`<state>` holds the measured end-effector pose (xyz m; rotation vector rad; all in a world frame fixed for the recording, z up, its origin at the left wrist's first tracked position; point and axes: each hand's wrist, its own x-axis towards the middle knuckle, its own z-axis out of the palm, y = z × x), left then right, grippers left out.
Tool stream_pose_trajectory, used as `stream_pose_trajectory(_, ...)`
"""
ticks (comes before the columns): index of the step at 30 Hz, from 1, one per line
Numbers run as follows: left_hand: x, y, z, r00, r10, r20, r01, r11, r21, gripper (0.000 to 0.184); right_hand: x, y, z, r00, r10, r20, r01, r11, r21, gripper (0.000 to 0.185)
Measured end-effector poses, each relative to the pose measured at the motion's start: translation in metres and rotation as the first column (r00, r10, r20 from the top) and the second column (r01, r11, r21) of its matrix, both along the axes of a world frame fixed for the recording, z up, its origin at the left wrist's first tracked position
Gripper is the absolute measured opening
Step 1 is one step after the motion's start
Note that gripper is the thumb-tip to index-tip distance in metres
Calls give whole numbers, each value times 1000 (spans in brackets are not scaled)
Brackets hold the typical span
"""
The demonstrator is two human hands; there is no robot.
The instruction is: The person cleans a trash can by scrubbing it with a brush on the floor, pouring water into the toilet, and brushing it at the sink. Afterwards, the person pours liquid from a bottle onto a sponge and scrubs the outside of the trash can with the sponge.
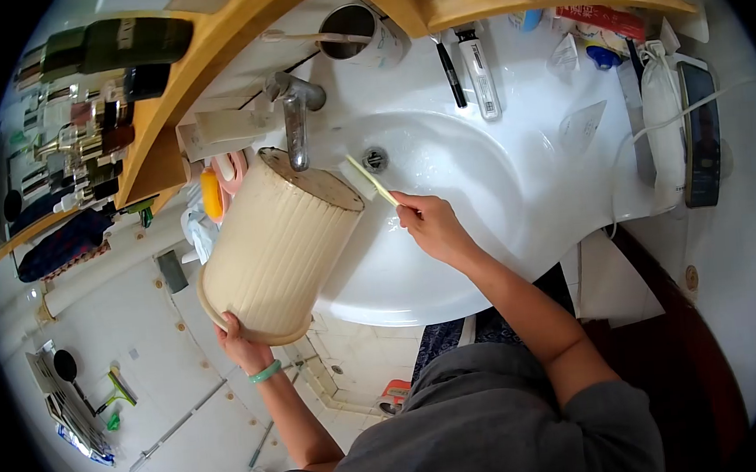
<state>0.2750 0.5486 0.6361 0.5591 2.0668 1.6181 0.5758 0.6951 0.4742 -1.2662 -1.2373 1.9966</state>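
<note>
A cream ribbed bin (273, 243) is tilted over the left edge of the white sink (471, 194), its stained base toward the faucet (297, 119). My left hand (245, 346) is closed on the bin's rim at the lower left, with a green bangle on the wrist. In my right hand (434, 225) is the handle of a pale yellow brush (372, 180). The brush head, bristles toward the bin, is above the basin between the bin's base and the drain (375, 159), apart from the bin.
A cup with a toothbrush (360, 40) stands behind the faucet. A black pen (451, 73) and a white package (478, 75) lie on the back ledge. Wooden shelves (199, 55) with bottles are at left. A phone-like device (700, 134) and a cable are at right.
</note>
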Motion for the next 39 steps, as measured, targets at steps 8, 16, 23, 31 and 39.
stream_pose_trajectory(8, 18, 10, 10, 999, 41, -26, -41, 999, -4, 32, -39, 16, -2, 981, -98, -169, 106, 994, 40, 34)
stream_pose_trajectory(16, 11, -8, 21, 997, 4, -78, -18, 985, -174, 29, -29, 7, -14, 998, -63, -31, 62, 997, -43, 34)
stream_pose_trajectory(23, 14, 17, 24, 998, 53, -22, -57, 951, -302, 27, -19, -20, -13, 971, -158, -178, 144, 986, -89, 33)
stream_pose_trajectory(31, -5, 40, 22, 999, 25, 48, -4, 923, -385, 26, -52, 18, -43, 990, -125, -65, 129, 989, 66, 32)
stream_pose_trajectory(39, -6, 51, 15, 998, -30, 58, 49, 931, -362, 27, -31, 6, -12, 988, -151, -21, 151, 988, -19, 32)
